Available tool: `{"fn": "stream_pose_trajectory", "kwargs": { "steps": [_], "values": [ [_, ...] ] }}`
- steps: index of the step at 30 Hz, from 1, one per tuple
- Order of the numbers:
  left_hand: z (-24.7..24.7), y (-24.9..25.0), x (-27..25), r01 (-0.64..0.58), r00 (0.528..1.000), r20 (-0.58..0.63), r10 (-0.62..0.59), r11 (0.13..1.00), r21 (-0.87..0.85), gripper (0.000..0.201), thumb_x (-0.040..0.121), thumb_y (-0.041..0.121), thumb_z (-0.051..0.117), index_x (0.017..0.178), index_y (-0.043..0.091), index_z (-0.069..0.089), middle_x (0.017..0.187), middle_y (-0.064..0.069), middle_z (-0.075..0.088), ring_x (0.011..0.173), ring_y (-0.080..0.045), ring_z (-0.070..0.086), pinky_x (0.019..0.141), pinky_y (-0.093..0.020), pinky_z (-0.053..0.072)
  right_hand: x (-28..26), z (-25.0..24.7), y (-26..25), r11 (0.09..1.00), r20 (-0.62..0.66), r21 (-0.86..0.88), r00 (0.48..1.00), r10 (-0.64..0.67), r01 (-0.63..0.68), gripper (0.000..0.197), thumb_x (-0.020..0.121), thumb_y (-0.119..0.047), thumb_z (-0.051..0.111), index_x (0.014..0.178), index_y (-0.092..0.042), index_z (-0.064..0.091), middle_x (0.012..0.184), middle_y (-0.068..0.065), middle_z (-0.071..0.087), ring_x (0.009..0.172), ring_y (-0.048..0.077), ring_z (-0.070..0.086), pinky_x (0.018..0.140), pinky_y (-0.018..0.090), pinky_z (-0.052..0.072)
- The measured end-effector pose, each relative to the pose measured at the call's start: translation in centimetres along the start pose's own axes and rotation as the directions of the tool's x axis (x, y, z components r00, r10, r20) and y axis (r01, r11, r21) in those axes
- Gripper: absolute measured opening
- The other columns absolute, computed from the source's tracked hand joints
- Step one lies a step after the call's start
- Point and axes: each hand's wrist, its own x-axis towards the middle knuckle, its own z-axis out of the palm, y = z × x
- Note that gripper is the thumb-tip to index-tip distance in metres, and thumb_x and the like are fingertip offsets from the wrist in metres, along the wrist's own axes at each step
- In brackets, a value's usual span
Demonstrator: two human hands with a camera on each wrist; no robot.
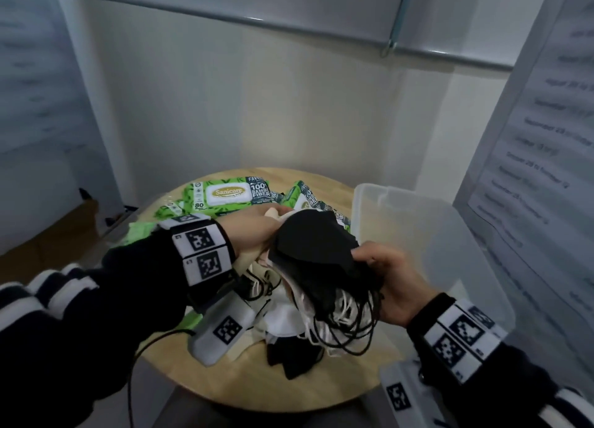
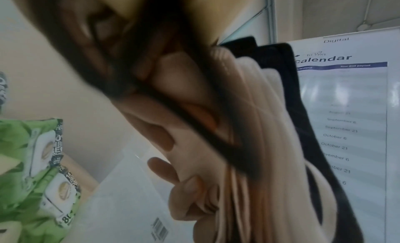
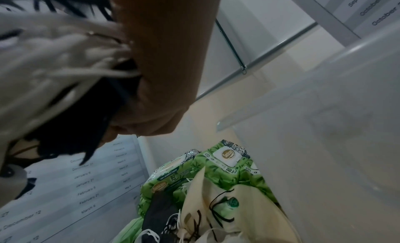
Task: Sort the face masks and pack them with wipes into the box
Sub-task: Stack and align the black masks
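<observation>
Masks [image 1: 308,244], black and pale, gripped in my left hand [image 1: 254,231] and right hand [image 1: 385,276] over round wooden counter [image 1: 321,392]; wipe packs [image 1: 221,193], clear box [image 1: 450,234], wall calendars [image 1: 543,157] around.

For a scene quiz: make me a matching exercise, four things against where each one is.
Things:
1. black mask
2. wipes
3. box
4. white masks

Places:
a. far side of the table, flat
b. on the table under the hands
c. held up in both hands
d. right side of the table, open

Pairs: 1-c, 2-a, 3-d, 4-b
</observation>
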Motion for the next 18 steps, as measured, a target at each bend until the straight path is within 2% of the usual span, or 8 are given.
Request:
{"fn": "stream_pose_trajectory", "kwargs": {
  "steps": [2,5,8,10,12,14,16,18],
  "values": [
    [-0.6,-0.2,-0.3,-0.011,0.997,0.075,0.014,0.999,-0.038,0.05,0.064,0.021,0.067,0.113,0.018,0.057,0.111,-0.011,0.065,0.094,-0.023,0.062,0.086,-0.039,0.051,-0.3,0.1,0.0,1.0,0.046,0.01,0.999,0.02,-0.02,0.056,0.035,-0.023,0.09,0.086,-0.004,0.077,0.083,0.011,0.074,0.074,0.024,0.071,0.067,0.03,0.057],
    [-1.1,-0.4,-0.4,-0.048,0.985,0.164,0.057,0.997,-0.061,0.048,0.061,0.02,0.065,0.108,0.023,0.058,0.109,-0.008,0.065,0.092,-0.021,0.062,0.083,-0.036,0.052,-0.7,-0.1,0.2,1.0,0.087,-0.016,0.996,0.025,-0.024,0.056,0.042,-0.025,0.087,0.095,-0.012,0.076,0.091,0.006,0.074,0.084,0.023,0.069,0.074,0.032,0.055],
    [-1.1,-0.4,-0.2,-0.068,0.977,0.195,0.086,0.993,-0.098,0.048,0.062,0.018,0.065,0.109,0.023,0.057,0.105,-0.005,0.065,0.089,-0.018,0.063,0.071,-0.026,0.055,-0.7,-0.4,0.3,0.999,0.11,0.038,0.994,0.003,-0.008,0.063,0.049,-0.02,0.079,0.11,-0.005,0.07,0.104,0.011,0.07,0.092,0.025,0.068,0.082,0.033,0.054],
    [-1.2,-0.5,0.0,-0.069,0.975,0.203,0.085,0.994,-0.085,0.046,0.063,0.02,0.065,0.108,0.024,0.058,0.105,-0.004,0.066,0.09,-0.018,0.063,0.072,-0.026,0.054,-0.7,-0.3,0.4,0.998,0.105,0.056,0.994,-0.001,-0.005,0.066,0.053,-0.024,0.079,0.114,-0.002,0.067,0.11,0.014,0.068,0.095,0.027,0.066,0.084,0.034,0.052],
    [-1.0,-0.6,0.2,-0.056,0.98,0.188,0.067,0.996,-0.064,0.045,0.062,0.021,0.066,0.105,0.026,0.058,0.106,-0.005,0.066,0.092,-0.02,0.064,0.075,-0.029,0.054,-0.4,-0.2,0.6,0.994,0.046,0.108,0.999,0.001,-0.006,0.068,0.053,-0.026,0.085,0.113,0.001,0.067,0.111,0.017,0.067,0.095,0.029,0.067,0.083,0.035,0.054],
    [-0.5,-0.8,0.5,-0.039,0.983,0.178,0.051,0.997,-0.069,0.045,0.06,0.021,0.067,0.104,0.023,0.058,0.106,-0.008,0.066,0.093,-0.024,0.062,0.08,-0.033,0.053,0.1,0.1,0.8,0.993,-0.03,0.12,1.0,-0.003,0.007,0.062,0.058,-0.02,0.085,0.112,0.005,0.066,0.111,0.02,0.067,0.093,0.029,0.069,0.082,0.036,0.057],
    [-0.1,-1.1,0.8,-0.036,0.988,0.147,0.043,0.998,-0.053,0.045,0.064,0.022,0.071,0.107,0.02,0.058,0.105,-0.009,0.066,0.094,-0.026,0.063,0.086,-0.038,0.051,0.6,0.4,1.0,0.998,-0.128,0.054,0.991,0.034,-0.027,0.044,0.069,-0.015,0.072,0.106,0.007,0.066,0.102,0.021,0.07,0.082,0.028,0.071,0.075,0.035,0.059],
    [-0.1,-1.4,1.0,-0.04,0.996,0.077,0.041,0.999,-0.019,0.031,0.079,0.025,0.072,0.107,0.023,0.059,0.107,-0.005,0.067,0.094,-0.024,0.063,0.089,-0.039,0.049,0.9,0.3,1.3,0.999,-0.2,0.016,0.979,0.035,-0.032,0.031,0.071,-0.013,0.063,0.097,0.004,0.069,0.096,0.02,0.071,0.076,0.026,0.071,0.075,0.034,0.058]
  ]
}}
